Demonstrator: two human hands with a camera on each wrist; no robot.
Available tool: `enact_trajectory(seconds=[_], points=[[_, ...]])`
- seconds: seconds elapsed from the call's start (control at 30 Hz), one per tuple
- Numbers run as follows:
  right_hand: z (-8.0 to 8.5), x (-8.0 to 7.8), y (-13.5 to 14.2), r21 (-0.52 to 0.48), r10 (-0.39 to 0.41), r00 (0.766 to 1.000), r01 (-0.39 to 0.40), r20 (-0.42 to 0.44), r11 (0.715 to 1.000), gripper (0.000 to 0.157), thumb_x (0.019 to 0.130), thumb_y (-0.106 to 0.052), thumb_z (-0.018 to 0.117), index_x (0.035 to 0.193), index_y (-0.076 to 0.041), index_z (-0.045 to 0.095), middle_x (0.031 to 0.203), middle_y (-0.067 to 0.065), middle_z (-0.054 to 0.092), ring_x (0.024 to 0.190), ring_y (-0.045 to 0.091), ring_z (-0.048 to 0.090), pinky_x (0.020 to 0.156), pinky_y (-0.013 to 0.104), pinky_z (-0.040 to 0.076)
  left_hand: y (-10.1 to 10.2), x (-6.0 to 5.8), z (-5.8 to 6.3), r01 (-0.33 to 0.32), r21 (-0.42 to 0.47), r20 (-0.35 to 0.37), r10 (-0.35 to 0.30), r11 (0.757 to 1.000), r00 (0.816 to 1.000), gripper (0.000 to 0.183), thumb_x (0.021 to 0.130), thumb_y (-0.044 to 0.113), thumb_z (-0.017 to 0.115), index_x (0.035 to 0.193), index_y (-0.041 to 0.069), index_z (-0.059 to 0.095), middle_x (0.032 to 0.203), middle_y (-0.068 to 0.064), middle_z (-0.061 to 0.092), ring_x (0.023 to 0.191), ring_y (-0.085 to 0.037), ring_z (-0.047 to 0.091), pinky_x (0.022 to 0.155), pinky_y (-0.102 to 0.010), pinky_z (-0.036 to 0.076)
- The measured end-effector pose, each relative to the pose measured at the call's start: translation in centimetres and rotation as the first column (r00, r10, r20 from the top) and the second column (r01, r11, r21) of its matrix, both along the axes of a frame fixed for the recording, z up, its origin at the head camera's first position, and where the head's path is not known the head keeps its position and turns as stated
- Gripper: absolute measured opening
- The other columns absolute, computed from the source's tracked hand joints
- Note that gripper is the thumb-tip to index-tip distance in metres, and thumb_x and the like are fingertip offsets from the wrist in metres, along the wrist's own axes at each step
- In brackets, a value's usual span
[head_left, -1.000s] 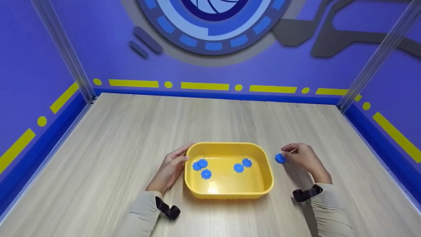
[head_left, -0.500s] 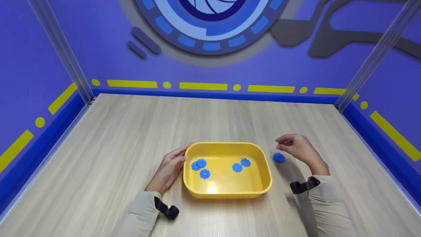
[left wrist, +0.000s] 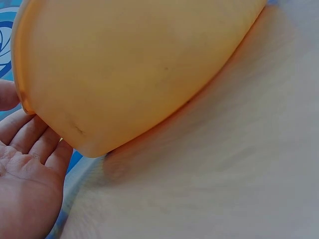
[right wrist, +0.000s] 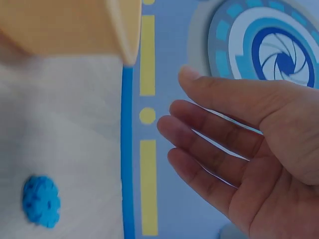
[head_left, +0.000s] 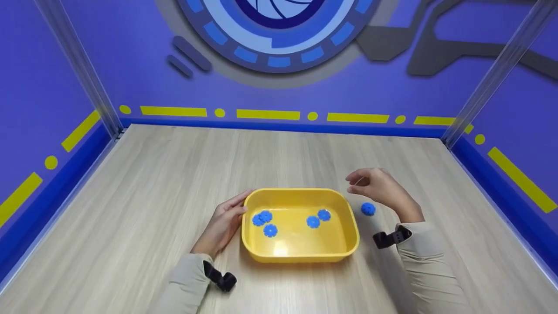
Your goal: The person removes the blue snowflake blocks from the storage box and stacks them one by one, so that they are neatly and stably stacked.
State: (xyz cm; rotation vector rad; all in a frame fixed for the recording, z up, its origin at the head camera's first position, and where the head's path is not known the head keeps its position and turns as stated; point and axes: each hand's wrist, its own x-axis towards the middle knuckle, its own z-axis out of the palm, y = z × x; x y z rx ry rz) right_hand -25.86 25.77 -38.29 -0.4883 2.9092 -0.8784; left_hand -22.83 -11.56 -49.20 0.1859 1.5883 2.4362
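A yellow plastic tub (head_left: 301,257) stands on the table, with several blue notched plastic discs on its floor. Three discs (head_left: 270,230) lie towards its left end, two of them overlapping, and a pair (head_left: 313,222) lies to the right. My left hand (head_left: 222,229) holds the tub's left end, thumb at the rim and fingers along the outer wall; the left wrist view shows the tub wall (left wrist: 124,74) beside the fingers. Above the tub's back right corner hovers my right hand (head_left: 375,187), fingers loosely bent around nothing. A small cluster of blue discs (head_left: 368,209) rests on the table below it.
The wood-grain table (head_left: 196,161) is enclosed by blue-purple panels (head_left: 261,93) at the back and both sides. Clear corner posts (head_left: 492,83) rise at the back. Each wrist wears a black camera strap (head_left: 392,238).
My right hand has let go of the blue disc cluster, then moved up and left towards the tub's back right corner. The left hand keeps its place on the tub.
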Motion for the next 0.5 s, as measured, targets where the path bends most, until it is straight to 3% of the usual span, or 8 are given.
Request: enact_trajectory(seconds=[0.13, 0.33, 0.5], points=[[0.4, -0.1, -1.6, 0.038, 0.071, 0.997, -0.07, -0.018, 0.997, 0.025, 0.087, -0.013, 0.069, 0.11, -0.003, 0.069, 0.101, 0.013, 0.071, 0.089, 0.025, 0.067, 0.081, 0.04, 0.059, 0.0, 0.0, -0.1, 0.006, -0.012, -0.003, -0.006, 1.0, 1.0, 0.057, 0.089, -0.004, 0.048, 0.144, -0.006, 0.036, 0.153, -0.019, 0.033, 0.143, -0.024, 0.03, 0.112, -0.031, 0.036], [1.2, -0.1, -4.4, 0.104, 0.154, 0.987, -0.157, 0.037, 0.982, 0.027, 0.086, -0.013, 0.07, 0.111, -0.006, 0.07, 0.105, 0.013, 0.07, 0.092, 0.024, 0.066, 0.081, 0.038, 0.059, -0.1, -0.1, -0.1, 0.002, -0.015, -0.011, -0.003, 1.0, 1.0, 0.056, 0.089, -0.003, 0.049, 0.144, -0.006, 0.037, 0.153, -0.019, 0.034, 0.143, -0.025, 0.029, 0.115, -0.034, 0.032], [1.5, 0.1, -7.0, 0.17, 0.251, 0.966, -0.257, 0.058, 0.951, 0.028, 0.085, -0.01, 0.071, 0.112, -0.006, 0.07, 0.108, 0.012, 0.07, 0.094, 0.024, 0.066, 0.083, 0.037, 0.059, -0.2, -0.1, -0.1, 0.021, -0.003, -0.019, -0.021, 1.0, 1.0, 0.057, 0.09, -0.003, 0.048, 0.145, -0.006, 0.034, 0.154, -0.019, 0.031, 0.144, -0.026, 0.028, 0.114, -0.032, 0.033]])
